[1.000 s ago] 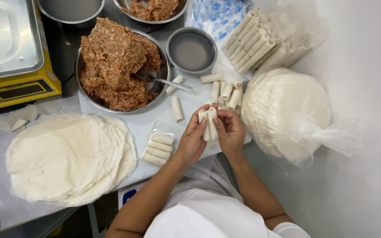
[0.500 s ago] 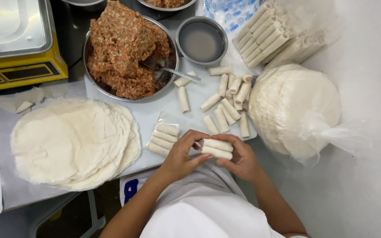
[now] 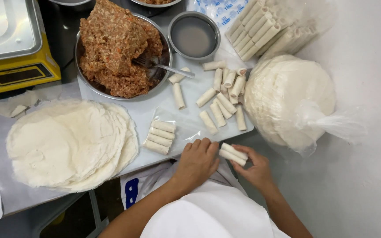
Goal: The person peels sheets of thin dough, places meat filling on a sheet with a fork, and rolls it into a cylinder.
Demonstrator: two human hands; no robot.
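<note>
Two spring rolls (image 3: 233,154) pinched in right hand (image 3: 253,168) fingers; left hand (image 3: 196,162) loosely curled, touching roll ends

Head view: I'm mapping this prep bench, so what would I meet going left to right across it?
Yellow scale → stack of round wrappers → bowl of minced filling → small metal bowl → loose rolls → bagged wrappers.
</note>
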